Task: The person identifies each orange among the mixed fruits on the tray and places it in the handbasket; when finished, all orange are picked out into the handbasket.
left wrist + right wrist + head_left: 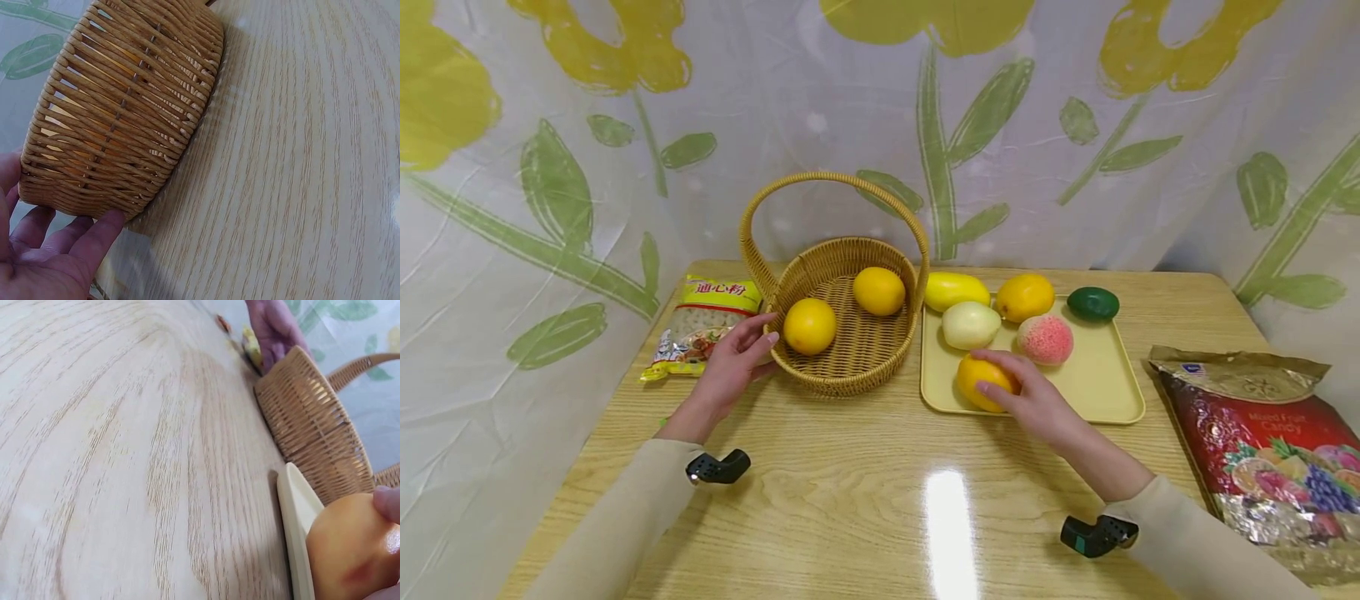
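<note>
My left hand (733, 362) holds the left rim of a wicker basket (850, 385), the thumb at the rim and the fingers against the outer wall. Two yellow-orange fruits lie inside: one fruit (810, 326) at left, another fruit (879, 291) farther back. At the front left of a pale yellow tray (1097, 392), my right hand (1026, 392) grips a yellow-orange fruit (350, 547) with a reddish patch. Behind it on the tray sit a pale green fruit (970, 325), a pink peach (1046, 339), a yellow fruit (957, 292), an orange-coloured fruit (1026, 297) and a dark green fruit (1093, 304).
A pasta bag (700, 321) lies left of the basket, partly behind my left hand. On the right is a large red candy bag (1277, 442). The basket's tall handle (835, 177) arches above it. A flowered curtain (805, 100) hangs behind the wooden table (820, 500).
</note>
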Demonstrator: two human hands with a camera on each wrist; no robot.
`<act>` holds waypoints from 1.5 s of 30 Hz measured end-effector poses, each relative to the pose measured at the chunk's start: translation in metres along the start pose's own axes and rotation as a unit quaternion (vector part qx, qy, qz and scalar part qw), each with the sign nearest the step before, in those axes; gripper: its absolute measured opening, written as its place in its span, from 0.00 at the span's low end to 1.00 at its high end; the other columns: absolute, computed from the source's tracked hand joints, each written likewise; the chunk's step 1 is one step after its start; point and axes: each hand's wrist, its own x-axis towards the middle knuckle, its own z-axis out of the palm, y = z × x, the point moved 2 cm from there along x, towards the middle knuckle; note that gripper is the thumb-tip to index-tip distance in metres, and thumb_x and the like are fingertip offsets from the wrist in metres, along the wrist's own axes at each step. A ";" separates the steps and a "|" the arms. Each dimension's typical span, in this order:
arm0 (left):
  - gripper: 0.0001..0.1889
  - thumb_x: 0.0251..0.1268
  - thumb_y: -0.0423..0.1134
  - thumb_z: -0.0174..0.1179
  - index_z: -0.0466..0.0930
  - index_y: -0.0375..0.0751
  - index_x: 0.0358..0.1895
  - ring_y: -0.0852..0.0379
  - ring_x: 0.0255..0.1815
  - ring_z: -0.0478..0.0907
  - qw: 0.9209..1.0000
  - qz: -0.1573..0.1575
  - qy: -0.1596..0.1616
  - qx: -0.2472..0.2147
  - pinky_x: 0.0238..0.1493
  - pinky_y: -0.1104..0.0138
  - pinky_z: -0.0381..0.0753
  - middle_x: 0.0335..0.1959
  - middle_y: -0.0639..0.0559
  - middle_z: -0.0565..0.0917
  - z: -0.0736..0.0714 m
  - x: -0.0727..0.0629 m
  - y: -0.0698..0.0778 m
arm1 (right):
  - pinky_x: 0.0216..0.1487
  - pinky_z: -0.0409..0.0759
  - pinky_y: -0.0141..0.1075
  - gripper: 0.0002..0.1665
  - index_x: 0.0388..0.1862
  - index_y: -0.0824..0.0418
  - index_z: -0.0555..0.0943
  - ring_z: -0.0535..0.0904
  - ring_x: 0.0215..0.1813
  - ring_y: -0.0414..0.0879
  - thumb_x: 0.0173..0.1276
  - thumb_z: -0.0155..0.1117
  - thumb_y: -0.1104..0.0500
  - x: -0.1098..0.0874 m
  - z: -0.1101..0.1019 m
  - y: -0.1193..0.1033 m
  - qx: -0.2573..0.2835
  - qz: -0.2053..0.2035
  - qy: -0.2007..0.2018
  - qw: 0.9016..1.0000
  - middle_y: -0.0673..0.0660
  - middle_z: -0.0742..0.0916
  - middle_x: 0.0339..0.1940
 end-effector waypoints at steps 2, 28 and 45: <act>0.30 0.75 0.47 0.53 0.59 0.45 0.75 0.46 0.71 0.61 1.000 -0.002 0.001 0.002 0.64 0.47 0.70 0.75 0.43 0.61 0.000 -0.001 0.000 | 0.69 0.57 0.55 0.25 0.67 0.51 0.74 0.63 0.66 0.57 0.72 0.62 0.53 0.000 0.000 0.000 -0.009 -0.002 0.000 1.000 0.57 0.73 0.67; 0.30 0.75 0.47 0.53 0.58 0.43 0.75 0.47 0.71 0.61 1.000 0.001 -0.003 -0.001 0.64 0.46 0.70 0.75 0.42 0.60 0.000 0.000 0.001 | 0.61 0.68 0.55 0.28 0.67 0.55 0.75 0.68 0.62 0.60 0.69 0.66 0.57 -0.011 0.006 -0.011 -0.078 -0.077 0.025 0.994 0.66 0.72 0.64; 0.31 0.75 0.47 0.53 0.57 0.40 0.75 0.46 0.71 0.61 1.000 0.008 -0.005 0.003 0.64 0.44 0.69 0.74 0.41 0.61 0.001 -0.001 0.002 | 0.61 0.73 0.50 0.27 0.69 0.47 0.74 0.67 0.66 0.53 0.71 0.64 0.56 -0.018 0.005 -0.059 -0.046 -0.109 0.006 0.993 0.58 0.70 0.69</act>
